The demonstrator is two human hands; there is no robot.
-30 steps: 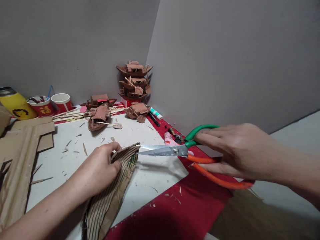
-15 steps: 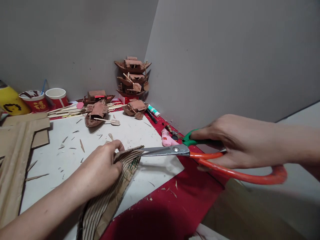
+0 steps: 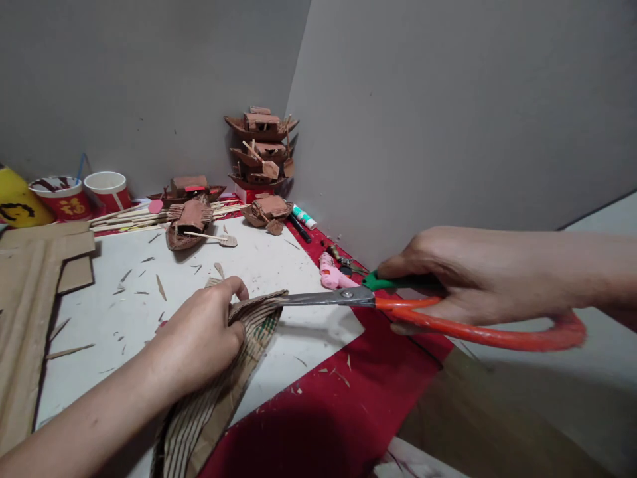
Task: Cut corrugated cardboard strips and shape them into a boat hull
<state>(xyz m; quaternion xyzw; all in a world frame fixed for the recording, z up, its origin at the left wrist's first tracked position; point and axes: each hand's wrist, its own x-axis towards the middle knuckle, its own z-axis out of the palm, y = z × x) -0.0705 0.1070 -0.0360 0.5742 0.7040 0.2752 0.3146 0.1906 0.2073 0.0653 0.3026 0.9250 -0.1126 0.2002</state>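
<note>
My left hand pinches the edge of a long strip of corrugated cardboard, its ridged side showing and its far end pointing up and right. In my right hand is a pair of scissors with one green handle and one orange handle. The blades meet the far end of the strip and look nearly closed on it. Part of the green handle is hidden behind my fingers.
White board with cardboard scraps lies on a red cloth. Small cardboard boats and a stack of boats stand behind. Paper cups are back left, cardboard sheets left, a pink glue gun right.
The scissor handles have drawn together and the blades have closed on the cardboard's end. My left hand keeps its grip. The whole view has shifted slightly.
</note>
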